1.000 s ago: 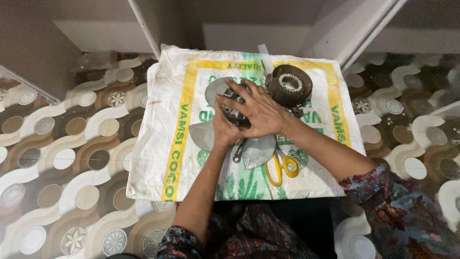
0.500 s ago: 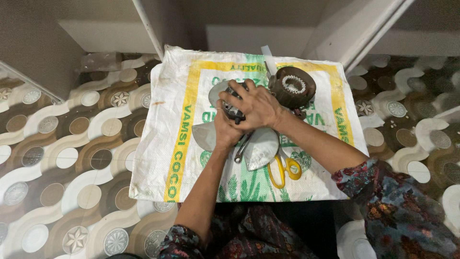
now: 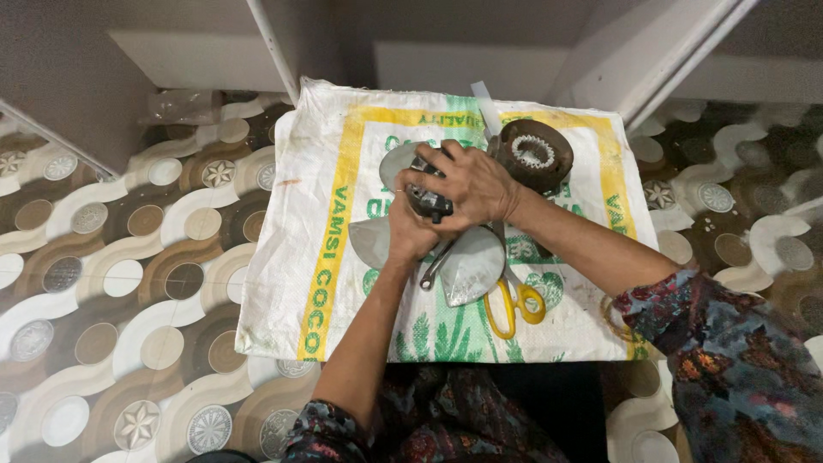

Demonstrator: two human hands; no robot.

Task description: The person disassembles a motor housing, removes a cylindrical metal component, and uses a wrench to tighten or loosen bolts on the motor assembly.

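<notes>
A glossy floor of brown, cream and grey tiles with curved, medallion-like patterns [image 3: 129, 283] fills the left side. On it lies a flat white woven plastic sack with yellow and green print [image 3: 291, 283], serving as a work mat; nothing is inside it that can be seen. At its middle sits a small grey metal fan with pale, rounded blades [image 3: 467, 266]. The left hand [image 3: 410, 233] grips the fan's dark hub from below, fingers curled tight round it. The right hand [image 3: 467, 184] clamps over the hub from above, fingers pressed together and bent. Under the blades, yellow-handled scissors [image 3: 514, 304] lie on the sack. Just right of the hands rests a dark brown round motor casing with a pale toothed core [image 3: 536, 154]. Compared with half a second ago, both hands sit in much the same grip.
</notes>
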